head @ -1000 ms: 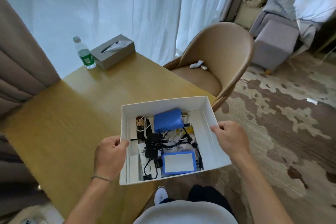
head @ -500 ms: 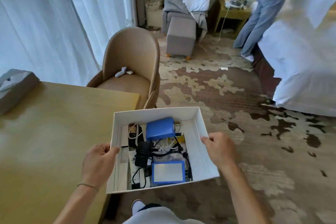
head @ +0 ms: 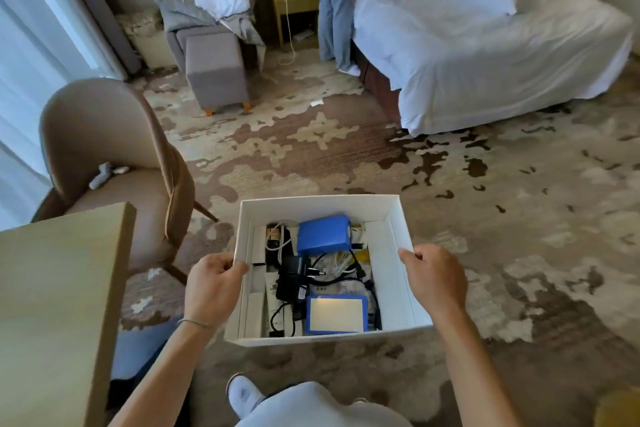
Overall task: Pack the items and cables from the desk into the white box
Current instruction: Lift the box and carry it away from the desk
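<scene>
I hold the white box point(head: 394, 274) in the air over the carpet, to the right of the desk point(head: 59, 305). My left hand point(head: 213, 282) grips its left wall and my right hand point(head: 434, 279) grips its right wall. Inside lie a blue pack point(head: 323, 234) at the far end, a blue-framed flat item point(head: 335, 315) at the near end, a black power adapter point(head: 291, 279) and tangled black and white cables point(head: 341, 265). The stretch of desk top in view is bare.
A tan chair point(head: 104, 156) stands behind the desk's corner. Across the patterned carpet are a grey armchair with a footstool point(head: 216, 71), a bedside table point(head: 294, 7), a white bed point(head: 485, 48) and a person's legs point(head: 334, 10) beside it.
I have turned right with the box, carrying it off the desk and out over the carpet. The desk slid to the left edge; the bed and the standing person came fully into view.
</scene>
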A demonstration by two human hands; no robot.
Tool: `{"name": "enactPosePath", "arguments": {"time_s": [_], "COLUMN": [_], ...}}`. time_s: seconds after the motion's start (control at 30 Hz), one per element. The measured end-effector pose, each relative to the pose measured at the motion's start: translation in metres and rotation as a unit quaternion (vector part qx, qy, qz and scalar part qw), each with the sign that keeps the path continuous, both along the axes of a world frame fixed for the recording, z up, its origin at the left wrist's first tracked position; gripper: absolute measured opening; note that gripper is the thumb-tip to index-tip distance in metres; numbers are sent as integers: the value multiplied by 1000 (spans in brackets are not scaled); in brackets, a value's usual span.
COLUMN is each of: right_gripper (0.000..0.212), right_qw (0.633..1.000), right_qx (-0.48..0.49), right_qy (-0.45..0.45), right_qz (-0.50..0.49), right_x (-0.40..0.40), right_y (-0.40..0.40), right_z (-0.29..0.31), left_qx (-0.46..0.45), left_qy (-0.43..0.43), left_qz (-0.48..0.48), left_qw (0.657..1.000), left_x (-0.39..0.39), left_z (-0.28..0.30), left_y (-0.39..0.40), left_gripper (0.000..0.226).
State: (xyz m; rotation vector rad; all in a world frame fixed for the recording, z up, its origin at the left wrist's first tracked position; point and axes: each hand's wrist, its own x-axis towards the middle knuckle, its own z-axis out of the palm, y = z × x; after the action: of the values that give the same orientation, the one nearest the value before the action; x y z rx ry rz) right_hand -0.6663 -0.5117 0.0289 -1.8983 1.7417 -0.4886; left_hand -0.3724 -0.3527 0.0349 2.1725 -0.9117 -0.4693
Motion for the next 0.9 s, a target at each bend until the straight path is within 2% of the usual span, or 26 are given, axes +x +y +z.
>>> {"name": "enactPosePath", "arguments": {"time_s": [0.37, 0.67, 0.9], "right_gripper": [55, 55, 55], "right_qw": [983, 948, 916], "right_qx": [8, 20, 31], "right_qy": [-8, -40, 4], "right_qz": [-181, -314, -400], "right_x": [-192, -309, -386], "right_y": [19, 37, 41], "right_z": [1, -8, -8], "left_qx": [12, 37, 47], "left_qy": [30, 24, 11], "left_qz": [-168, -325, -401], "left_qw": [985, 945, 915], "left_x": [-160, -269, -369], "left_z": [1, -6, -17], "left_y": [-99, -180, -235], "left_gripper": [40, 40, 45]}}
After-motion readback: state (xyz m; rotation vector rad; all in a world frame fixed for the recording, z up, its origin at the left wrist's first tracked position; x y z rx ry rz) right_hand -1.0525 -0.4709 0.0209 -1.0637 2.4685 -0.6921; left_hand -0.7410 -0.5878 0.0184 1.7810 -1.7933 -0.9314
